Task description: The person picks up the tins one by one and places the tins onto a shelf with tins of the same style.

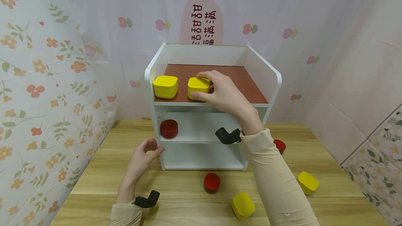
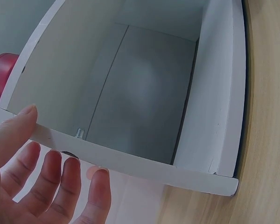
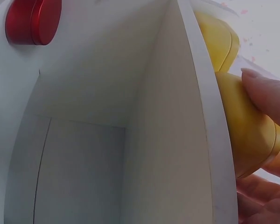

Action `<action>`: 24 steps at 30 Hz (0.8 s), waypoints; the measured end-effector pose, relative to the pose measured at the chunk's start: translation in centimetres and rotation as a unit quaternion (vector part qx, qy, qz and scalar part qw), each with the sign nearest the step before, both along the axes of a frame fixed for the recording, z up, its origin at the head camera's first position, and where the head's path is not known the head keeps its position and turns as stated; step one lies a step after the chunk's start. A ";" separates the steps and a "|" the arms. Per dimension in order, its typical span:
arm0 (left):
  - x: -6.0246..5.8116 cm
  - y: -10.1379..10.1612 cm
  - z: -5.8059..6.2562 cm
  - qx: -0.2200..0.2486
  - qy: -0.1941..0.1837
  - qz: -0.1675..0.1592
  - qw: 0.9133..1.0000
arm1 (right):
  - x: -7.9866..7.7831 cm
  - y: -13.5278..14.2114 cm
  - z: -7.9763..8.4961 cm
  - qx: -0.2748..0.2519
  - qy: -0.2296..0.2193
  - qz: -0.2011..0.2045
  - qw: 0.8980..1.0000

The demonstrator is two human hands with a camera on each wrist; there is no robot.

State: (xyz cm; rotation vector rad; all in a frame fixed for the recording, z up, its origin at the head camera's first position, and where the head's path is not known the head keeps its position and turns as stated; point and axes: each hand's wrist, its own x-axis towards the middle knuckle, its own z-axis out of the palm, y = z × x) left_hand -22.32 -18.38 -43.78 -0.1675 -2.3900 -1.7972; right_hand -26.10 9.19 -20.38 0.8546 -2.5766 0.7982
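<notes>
My right hand [image 1: 221, 91] grips a yellow square tin [image 1: 198, 88] with its thumb in front and fingers behind, on the brown top of a white shelf unit [image 1: 210, 104]. A second yellow tin [image 1: 165, 87] sits left of it on the same top. In the right wrist view the held tin [image 3: 247, 126] rests against the top board's edge. My left hand [image 1: 142, 159] is beside the unit's lower left side, its fingers loosely bent and nothing in them. On the middle shelf, at the left, stands a round red tin [image 1: 169, 128].
On the wooden table [image 1: 182, 198] in front stand a red tin [image 1: 211, 183] and a yellow tin [image 1: 243, 205]. Another yellow tin [image 1: 307, 183] lies to the right, and a red tin [image 1: 279, 145] is partly hidden behind my right sleeve. Patterned curtains [image 1: 125, 44] hang around.
</notes>
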 end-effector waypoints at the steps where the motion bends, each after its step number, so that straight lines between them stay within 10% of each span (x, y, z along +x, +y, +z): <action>1: 0.0 0.0 0.0 0.000 0.000 0.001 1.000 | 0.0 -0.1 0.0 0.001 -0.001 0.001 1.000; 24: -0.1 0.0 -0.1 0.011 -0.001 -0.003 1.000 | 3.8 1.9 1.0 0.039 0.026 0.013 0.999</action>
